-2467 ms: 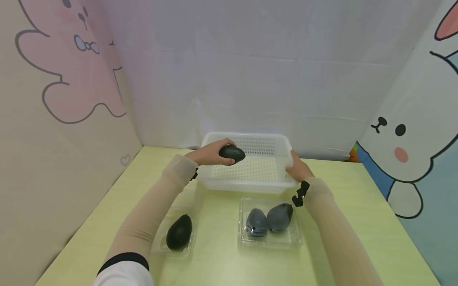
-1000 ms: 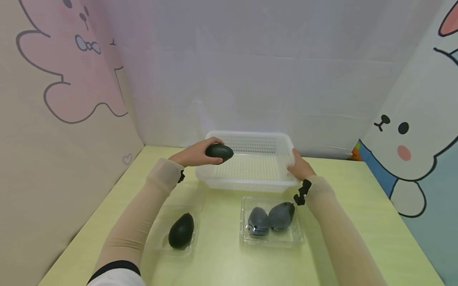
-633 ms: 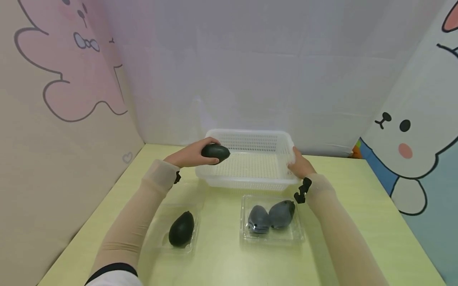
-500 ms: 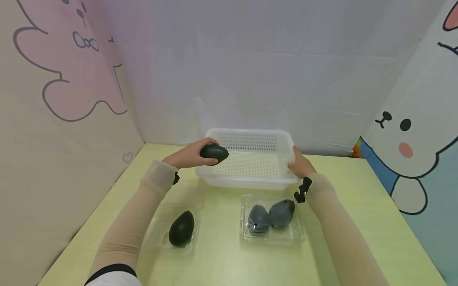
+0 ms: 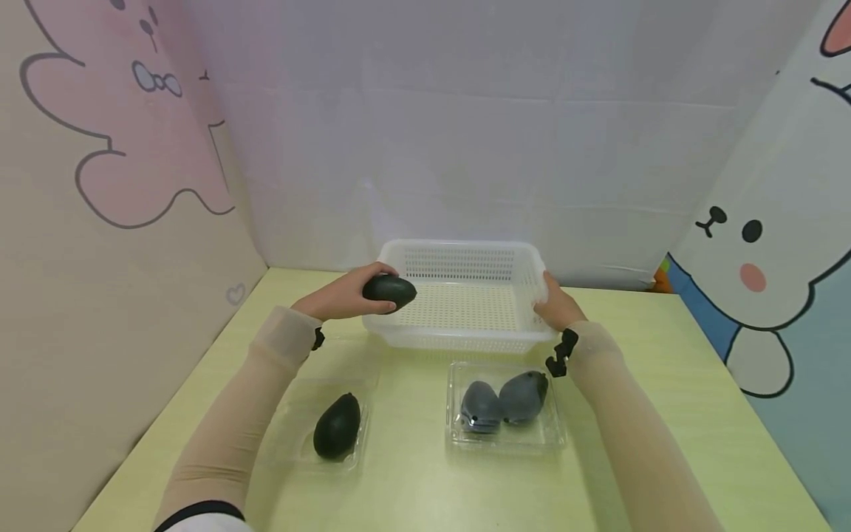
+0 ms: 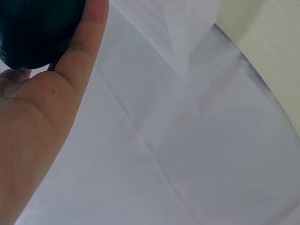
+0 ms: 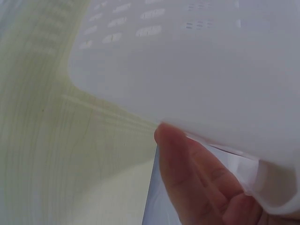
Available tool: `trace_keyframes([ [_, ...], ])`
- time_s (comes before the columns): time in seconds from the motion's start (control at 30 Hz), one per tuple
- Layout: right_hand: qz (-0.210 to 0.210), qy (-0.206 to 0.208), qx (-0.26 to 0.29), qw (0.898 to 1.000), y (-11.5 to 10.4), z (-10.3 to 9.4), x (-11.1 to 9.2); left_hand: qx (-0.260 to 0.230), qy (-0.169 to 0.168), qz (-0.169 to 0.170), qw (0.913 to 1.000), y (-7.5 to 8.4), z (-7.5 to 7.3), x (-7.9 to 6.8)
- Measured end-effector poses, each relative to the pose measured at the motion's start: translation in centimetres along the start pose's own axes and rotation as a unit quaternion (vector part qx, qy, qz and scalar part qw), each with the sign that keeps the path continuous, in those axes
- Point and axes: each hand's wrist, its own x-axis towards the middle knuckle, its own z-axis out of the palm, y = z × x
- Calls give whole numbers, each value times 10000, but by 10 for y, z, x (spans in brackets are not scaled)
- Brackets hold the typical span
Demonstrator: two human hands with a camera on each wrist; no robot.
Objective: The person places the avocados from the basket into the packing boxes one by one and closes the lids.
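My left hand (image 5: 340, 297) grips a dark green avocado (image 5: 392, 293) over the left side of the white perforated plastic basket (image 5: 459, 340). In the left wrist view the avocado (image 6: 37, 33) fills the top left corner, cradled by fingers and palm. At the basket's right end, my right hand (image 5: 560, 306) holds the rim; in the right wrist view its fingers (image 7: 173, 154) pinch the wall's edge from below. A second dark avocado (image 5: 337, 426) lies in a clear plastic tray (image 5: 355, 462) near my left forearm. The basket's bottom shows bare.
A clear plastic box (image 5: 555, 440) stands in front of the basket, with two grey-blue, pear-shaped fruits (image 5: 524, 397) in it. All rests on a pale yellow-green table (image 5: 412, 480). White and cartoon-printed sheets (image 5: 465, 148) hang at the back and both sides.
My left hand has moved left and slightly down with the avocado, from over the basket's inside to its left edge. The right hand keeps its hold on the rim.
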Motion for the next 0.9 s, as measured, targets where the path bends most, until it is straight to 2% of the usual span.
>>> trace_keyframes([
  [0.3, 6, -15, -3, 10000, 2, 1, 1, 238, 81, -164, 9995, 0, 0, -13],
  [0.63, -18, -14, -36, 10000, 3, 2, 2, 101, 120, -197, 9997, -9, 0, -23],
  [0.9, -48, 5, -20, 10000, 2, 1, 1, 187, 219, -207, 9994, -10, 0, -36],
])
